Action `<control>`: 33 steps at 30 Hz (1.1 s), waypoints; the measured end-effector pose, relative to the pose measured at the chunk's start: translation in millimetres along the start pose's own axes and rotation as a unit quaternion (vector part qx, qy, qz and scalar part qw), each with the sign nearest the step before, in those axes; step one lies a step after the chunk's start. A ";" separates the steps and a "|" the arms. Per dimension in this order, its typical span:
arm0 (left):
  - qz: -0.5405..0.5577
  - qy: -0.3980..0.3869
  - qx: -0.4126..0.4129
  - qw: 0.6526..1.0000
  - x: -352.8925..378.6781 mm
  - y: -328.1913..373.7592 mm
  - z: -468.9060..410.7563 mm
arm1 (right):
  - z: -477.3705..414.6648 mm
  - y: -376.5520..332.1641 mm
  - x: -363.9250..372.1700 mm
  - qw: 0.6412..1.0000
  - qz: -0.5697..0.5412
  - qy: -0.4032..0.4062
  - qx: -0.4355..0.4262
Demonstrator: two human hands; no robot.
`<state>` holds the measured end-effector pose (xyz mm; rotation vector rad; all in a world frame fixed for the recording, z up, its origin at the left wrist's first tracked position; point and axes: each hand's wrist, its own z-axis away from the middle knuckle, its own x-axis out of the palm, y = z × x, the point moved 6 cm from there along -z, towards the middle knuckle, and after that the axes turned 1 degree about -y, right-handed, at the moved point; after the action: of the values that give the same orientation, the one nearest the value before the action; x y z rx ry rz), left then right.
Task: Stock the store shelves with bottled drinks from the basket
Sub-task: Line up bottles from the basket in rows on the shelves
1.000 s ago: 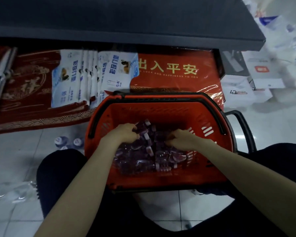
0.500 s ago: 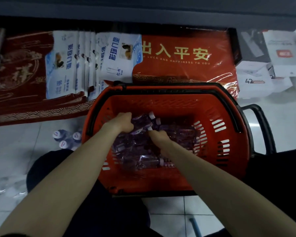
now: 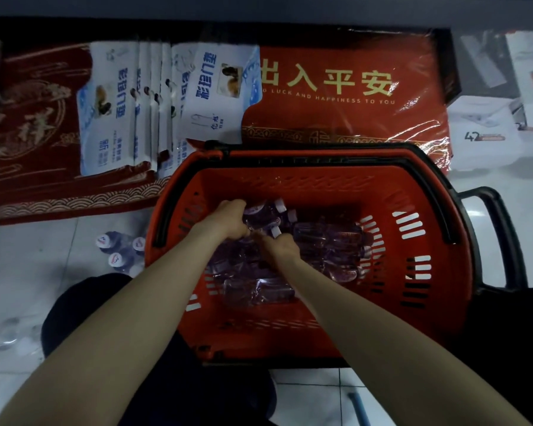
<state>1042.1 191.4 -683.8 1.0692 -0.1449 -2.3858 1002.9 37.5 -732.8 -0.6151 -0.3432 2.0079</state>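
A red plastic basket [image 3: 290, 333] with black handles stands on the floor in front of me. Several clear bottled drinks with purple labels and white caps [image 3: 330, 241] lie jumbled inside it. Both my hands reach into the basket's left half. My left hand [image 3: 228, 218] grips a bottle [image 3: 263, 212] near the back of the pile. My right hand [image 3: 282, 245] curls its fingers round the neck of another bottle [image 3: 274, 232] just below it. The two hands nearly touch.
Three capped bottles [image 3: 119, 250] stand on the tiled floor left of the basket. Red doormats [image 3: 345, 96] and white-blue packages [image 3: 154, 103] fill the low shelf behind. White boxes [image 3: 486, 127] lie at the right. My dark knee [image 3: 83, 302] is at lower left.
My right hand has moved left across the bottles toward my left hand and closed on a bottle neck. The view has shifted closer to the basket.
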 end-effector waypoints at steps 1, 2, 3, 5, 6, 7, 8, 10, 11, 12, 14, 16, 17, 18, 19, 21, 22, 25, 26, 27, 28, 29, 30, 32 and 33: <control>-0.007 0.011 0.000 1.000 -1.9 2.9 3.5 | 3.1 -1.5 -0.5 1.000 -0.004 0.000 -0.009; -0.015 0.026 0.000 1.000 -4.5 5.5 6.9 | 6.9 -2.3 -1.3 1.000 -0.011 -0.002 -0.016; -0.020 0.039 0.003 0.999 -8.0 7.6 10.9 | 10.6 -2.8 -1.6 0.999 -0.022 -0.006 -0.023; -0.009 0.048 0.005 0.999 -14.1 8.4 18.3 | 17.5 -4.0 -0.4 0.997 -0.052 -0.025 -0.044; 0.003 0.049 0.007 0.999 -16.8 7.9 22.3 | 19.3 -3.4 1.1 0.995 -0.075 -0.038 -0.055; 0.010 0.050 0.011 0.999 -19.9 7.9 27.4 | 22.7 -2.6 1.5 0.992 -0.094 -0.052 -0.070; 0.016 0.049 0.018 0.999 -22.1 8.4 31.9 | 17.2 3.3 2.6 0.990 -0.099 -0.062 -0.085; 0.023 0.050 0.040 0.998 -26.1 12.6 40.9 | 25.2 5.9 -1.9 0.984 -0.098 -0.082 -0.121; 0.026 0.050 0.049 0.997 -28.4 16.0 46.4 | 32.7 6.5 -7.7 0.982 -0.096 -0.084 -0.137; 0.033 0.049 0.059 0.997 -30.0 19.4 51.2 | 45.4 3.8 -15.7 0.980 -0.102 -0.084 -0.148; 0.053 0.046 0.077 0.995 -33.0 26.4 58.9 | 57.6 1.7 -35.9 0.981 -0.084 -0.065 -0.162; 0.080 0.048 0.095 0.991 -37.7 33.4 68.9 | 66.3 -8.1 -53.6 0.980 -0.062 -0.056 -0.181; 0.096 0.050 0.102 0.989 -40.7 36.2 73.2 | 72.2 -15.5 -62.4 0.978 -0.055 -0.056 -0.194; 0.109 0.056 0.106 0.987 -44.4 38.3 76.5 | 78.9 -22.8 -70.8 0.976 -0.058 -0.054 -0.201; 0.124 0.059 0.109 0.984 -48.4 40.2 80.6 | 82.6 -28.6 -79.1 0.975 -0.065 -0.052 -0.205; 0.167 0.064 0.114 0.977 -58.8 43.5 89.2 | 93.6 -40.9 -92.6 0.972 -0.098 -0.058 -0.206; 0.196 0.062 0.114 0.972 -61.5 44.6 92.9 | 99.2 -46.4 -99.4 0.970 -0.116 -0.057 -0.206; 0.304 0.053 0.145 0.940 -69.1 51.9 106.8 | 113.0 -65.8 -115.1 0.957 -0.165 -0.080 -0.226; 0.331 0.050 0.166 0.928 -70.6 54.2 108.4 | 119.0 -72.8 -119.7 0.952 -0.180 -0.084 -0.233; 0.351 0.040 0.187 0.916 -71.3 56.9 109.7 | 125.4 -79.4 -123.7 0.949 -0.192 -0.085 -0.237; 0.368 0.032 0.212 0.905 -73.0 60.6 112.8 | 132.9 -86.0 -125.9 0.947 -0.199 -0.084 -0.239; 0.383 0.026 0.235 0.893 -77.4 66.0 123.1 | 139.8 -93.2 -126.9 0.945 -0.200 -0.085 -0.244; 0.397 0.024 0.248 0.883 -81.7 69.1 131.1 | 147.9 -101.4 -127.5 0.943 -0.194 -0.087 -0.255; 0.414 0.029 0.265 0.870 -90.2 73.3 140.8 | 160.7 -116.6 -127.2 0.938 -0.181 -0.093 -0.279; 0.416 0.031 0.277 0.866 -93.9 75.3 146.9 | 164.8 -122.6 -126.2 0.937 -0.177 -0.094 -0.287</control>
<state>1019.2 157.2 -498.4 1.0195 -1.0873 -1.5289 1051.7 -10.6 -501.7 -0.6573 -1.1022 1.6110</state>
